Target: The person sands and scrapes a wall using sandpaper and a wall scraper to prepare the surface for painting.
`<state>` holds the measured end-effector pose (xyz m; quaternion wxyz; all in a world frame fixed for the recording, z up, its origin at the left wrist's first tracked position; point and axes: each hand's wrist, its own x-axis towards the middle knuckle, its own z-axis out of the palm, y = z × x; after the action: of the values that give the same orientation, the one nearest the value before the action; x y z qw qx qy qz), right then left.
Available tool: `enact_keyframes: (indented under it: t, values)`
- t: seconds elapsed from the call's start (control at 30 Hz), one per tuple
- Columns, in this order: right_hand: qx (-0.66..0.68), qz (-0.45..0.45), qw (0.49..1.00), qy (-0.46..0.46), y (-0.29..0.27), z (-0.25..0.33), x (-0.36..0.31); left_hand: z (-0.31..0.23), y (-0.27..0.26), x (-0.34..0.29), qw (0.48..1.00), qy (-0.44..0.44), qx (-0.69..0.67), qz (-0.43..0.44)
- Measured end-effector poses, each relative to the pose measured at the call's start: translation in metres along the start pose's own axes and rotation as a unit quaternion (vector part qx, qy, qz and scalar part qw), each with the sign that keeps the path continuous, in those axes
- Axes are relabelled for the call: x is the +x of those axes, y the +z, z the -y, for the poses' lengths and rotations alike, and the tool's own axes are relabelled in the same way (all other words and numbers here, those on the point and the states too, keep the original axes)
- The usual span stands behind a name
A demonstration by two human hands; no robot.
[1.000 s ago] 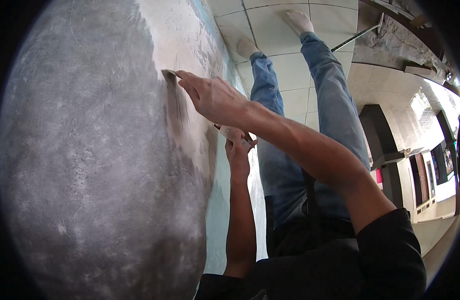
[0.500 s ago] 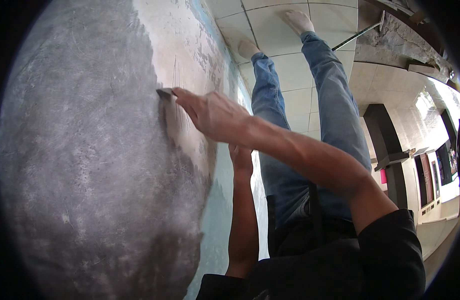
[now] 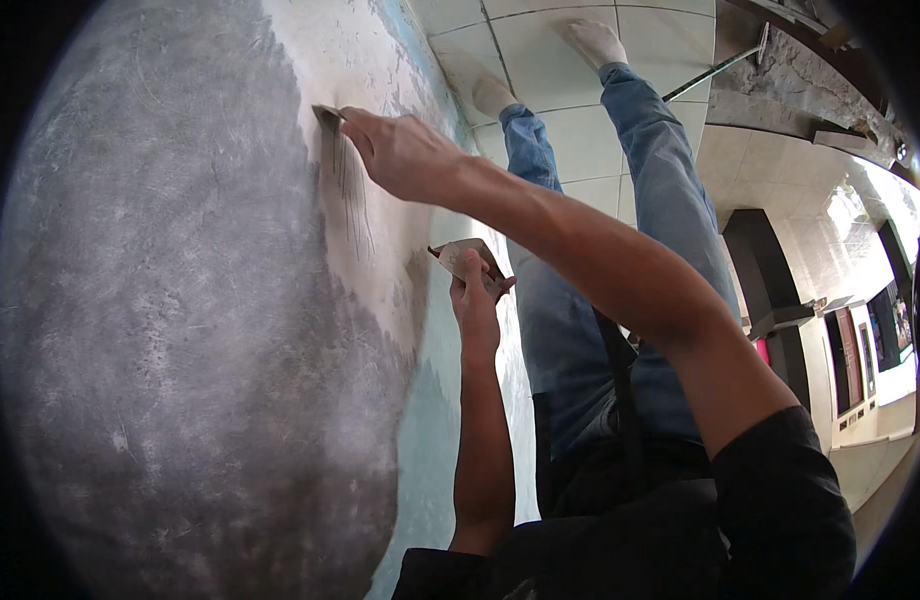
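My right hand (image 3: 410, 155) is closed around a putty knife, its thin metal blade (image 3: 327, 117) pressed against the wall. The blade touches the border between a grey coated area (image 3: 180, 280) and a paler, whitish patch (image 3: 320, 50). Thin dark scratch lines run over the pale patch just below the knife. Lower and closer to my body, my left hand (image 3: 477, 300) grips a broad metal scraper (image 3: 470, 258), held a little off the wall with its flat face showing. The fingers hide most of both handles.
Bare light-blue wall (image 3: 430, 420) shows beside the grey coat. My feet stand on pale floor tiles (image 3: 555, 60) near the wall's base. A thin-handled tool (image 3: 720, 72) lies on the floor at the far right, by a rough concrete strip (image 3: 780, 90). Dark furniture (image 3: 765, 260) stands farther right.
My right hand has moved the putty knife farther up along the wall, away from my body. The scraper in my left hand, hidden before behind the right forearm, now shows.
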<state>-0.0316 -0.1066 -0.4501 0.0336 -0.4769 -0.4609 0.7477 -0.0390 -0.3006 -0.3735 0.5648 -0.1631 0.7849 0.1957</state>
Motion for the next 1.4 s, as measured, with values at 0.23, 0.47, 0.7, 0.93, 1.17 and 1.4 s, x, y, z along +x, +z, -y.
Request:
enact_keyframes:
  t: [0.23, 0.47, 0.7, 0.93, 1.17, 1.4]
  values:
    - [0.010, 0.014, 1.000, -0.008, 0.002, 0.008, -0.017, -0.003, 0.005, -0.008, 0.998, 0.038, 0.056, 0.006]
    - [-0.008, 0.009, 0.999, -0.051, 0.002, 0.023, -0.046, 0.000, 0.007, -0.007, 0.999, 0.035, -0.004, 0.010]
    - [0.002, -0.037, 0.999, -0.038, -0.003, 0.005, 0.005, 0.001, -0.002, 0.002, 1.000, 0.017, 0.003, -0.003]
    - [0.005, 0.020, 1.000, 0.005, -0.005, 0.012, -0.001, -0.001, -0.002, -0.001, 1.000, 0.000, -0.007, -0.003]
    - [0.009, 0.004, 0.998, -0.063, 0.009, 0.031, -0.041, 0.012, -0.013, 0.003, 0.999, 0.032, -0.007, 0.029]
    - [0.002, -0.015, 1.000, -0.024, -0.011, 0.023, 0.006, -0.002, -0.007, 0.003, 1.000, 0.019, -0.002, -0.003]
